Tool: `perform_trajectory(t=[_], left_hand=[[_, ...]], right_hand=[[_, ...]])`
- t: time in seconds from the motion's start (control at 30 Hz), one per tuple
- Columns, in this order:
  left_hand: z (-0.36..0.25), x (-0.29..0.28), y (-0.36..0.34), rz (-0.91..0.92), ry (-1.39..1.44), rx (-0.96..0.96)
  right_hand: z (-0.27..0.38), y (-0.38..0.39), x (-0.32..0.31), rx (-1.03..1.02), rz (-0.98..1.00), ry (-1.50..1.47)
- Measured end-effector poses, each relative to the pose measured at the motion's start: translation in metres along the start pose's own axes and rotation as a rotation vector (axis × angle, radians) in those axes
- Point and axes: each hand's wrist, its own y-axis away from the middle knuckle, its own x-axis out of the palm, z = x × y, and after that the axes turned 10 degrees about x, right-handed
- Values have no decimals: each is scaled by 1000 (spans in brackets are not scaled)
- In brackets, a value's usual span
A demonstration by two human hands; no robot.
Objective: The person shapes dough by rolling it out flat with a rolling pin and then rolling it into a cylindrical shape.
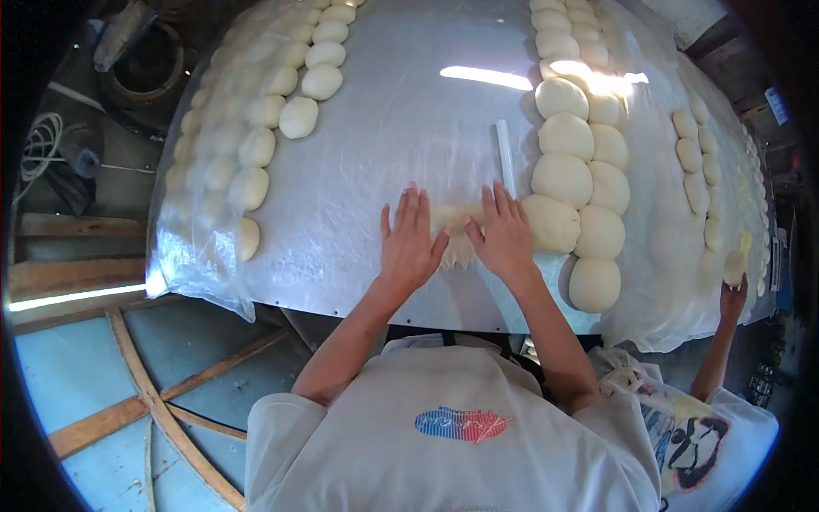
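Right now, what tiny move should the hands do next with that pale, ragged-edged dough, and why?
Perhaps the bare left hand and bare right hand should gently roll the pale, ragged-edged dough toward the person: they sit at its two ends, and its near edge lies loosely spread on the shiny grey tabletop.

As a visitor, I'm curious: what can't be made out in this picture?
In the head view:
Full extent of the dough piece: covered by the left hand and right hand.
Outlines of the far-left dough balls: blurred by the plastic sheet.
Far end of the right-side dough row: cut off by the top edge.
Co-worker's hand: too small to show its exact grip.
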Motion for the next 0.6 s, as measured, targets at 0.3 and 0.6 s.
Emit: perform_trajectory(t=[0.3, 0.6], left_hand=[[-10, 17, 99, 422, -9, 115], [-4, 26, 88, 246, 30, 147]], right_hand=[[-11, 91, 43, 5, 81, 56], [-10, 93, 50, -113, -135, -70]])
